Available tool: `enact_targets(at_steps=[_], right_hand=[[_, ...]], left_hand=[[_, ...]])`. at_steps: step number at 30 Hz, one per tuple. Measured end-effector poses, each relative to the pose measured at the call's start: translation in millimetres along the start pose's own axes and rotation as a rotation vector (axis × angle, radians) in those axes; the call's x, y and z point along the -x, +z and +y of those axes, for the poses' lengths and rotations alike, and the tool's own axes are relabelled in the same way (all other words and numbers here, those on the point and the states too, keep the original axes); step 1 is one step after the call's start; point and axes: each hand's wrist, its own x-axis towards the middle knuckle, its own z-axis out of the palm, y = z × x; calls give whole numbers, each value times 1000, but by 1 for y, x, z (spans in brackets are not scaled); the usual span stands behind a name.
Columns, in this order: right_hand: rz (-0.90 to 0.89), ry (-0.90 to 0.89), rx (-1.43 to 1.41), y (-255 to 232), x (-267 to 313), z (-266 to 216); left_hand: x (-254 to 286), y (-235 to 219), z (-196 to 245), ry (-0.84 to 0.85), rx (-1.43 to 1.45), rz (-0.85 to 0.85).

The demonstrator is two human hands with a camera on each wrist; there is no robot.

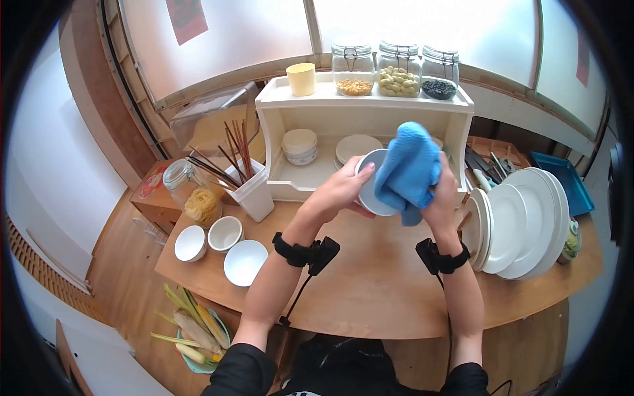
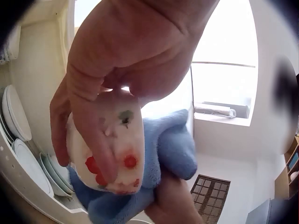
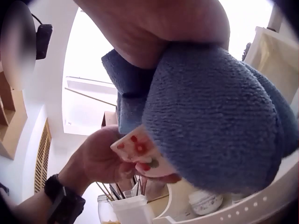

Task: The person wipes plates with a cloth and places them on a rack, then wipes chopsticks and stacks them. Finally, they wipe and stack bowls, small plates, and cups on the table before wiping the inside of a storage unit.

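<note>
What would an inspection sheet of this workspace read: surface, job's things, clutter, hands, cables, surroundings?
Surface: wooden table, bare in front.
Job's things: small bowl with red flower pattern; blue cloth pressed into it.
Clutter: three white bowls, plate stack, chopstick holder, pasta jar.
Hands: left hand holds the bowl; right hand grips the cloth.
Cables: wrist-camera leads hang down.
Surroundings: white shelf with three jars, window behind.

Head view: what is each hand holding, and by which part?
The left hand grips a small flowered bowl by its rim and outer wall. The right hand holds a bunched blue cloth against it.
</note>
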Motion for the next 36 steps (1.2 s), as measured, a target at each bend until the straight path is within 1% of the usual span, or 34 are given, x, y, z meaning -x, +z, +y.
enact_targets(at_steps=[2,3,4,5,6,7,8,10,11,13,15,16,17,18,19,20,21,22,24,25,27,28,29,31,33,34,36], right_hand=[[54,-51,-67,-9,-6,-8],[-21,-29,-119,-8,-6,-5],[-96,-2,-169,-7,-6,-3],[-214,7,-155,-5,-2,-1],[-334,18,-141,-3,0,-3],[-378,-114,-12,1,2,-15],[-414,-67,-47,7,5,-18],[-571,-144,-22,4,4,-7],[-635,-152,-6,4,6,0],[-761,-162,28,6,9,10],[-856,-52,127,0,6,4],[-902,3,178,-3,3,-3],[-920,-2,256,-7,0,-6],[-852,-37,264,-12,-2,-8],[-784,-69,267,-16,-5,-10],[-718,-100,268,-21,-7,-12],[-590,-85,297,-24,-10,-16],[-463,-72,326,-27,-13,-16],[-188,28,130,-28,-16,-7],[-160,5,152,-33,-15,0],[-185,193,-89,-33,-1,34],[-192,289,-208,-28,5,42],[-251,389,-419,-20,10,46],[-179,341,-448,9,25,55],[-177,224,-314,17,29,47],[-170,167,-247,21,30,41],[-163,220,-150,24,17,29]], left_hand=[[-4,-1,-1,-45,25,6],[-3,0,4,-61,10,-28],[-11,-2,-7,20,6,-55],[-25,-7,-26,101,2,-81],[-27,-5,-29,183,-1,-106],[-21,-5,-36,360,117,-202],[-22,-5,-36,323,156,-208],[-25,-6,-35,251,231,-219],[-27,-7,-37,321,189,-256],[-29,-6,-41,310,157,-247],[-33,-9,-53,295,160,-255],[-41,-12,-58,270,135,-227],[-50,-15,-63,244,111,-196],[-54,-17,-68,211,91,-161],[-47,-17,-53,108,75,-88],[-33,-12,-24,2,61,-14],[-26,-13,-9,-107,48,60],[-32,-19,-20,-23,65,109],[-49,-33,-46,153,91,207],[-37,-32,-30,114,147,243],[-35,-38,-30,174,148,257],[-35,-40,-32,203,147,260],[-42,-44,-42,248,120,212],[-37,-34,-37,414,-3,146],[-41,-31,-35,555,-120,83],[-42,-30,-37,540,-165,53],[-37,-28,-33,508,-253,-5]])
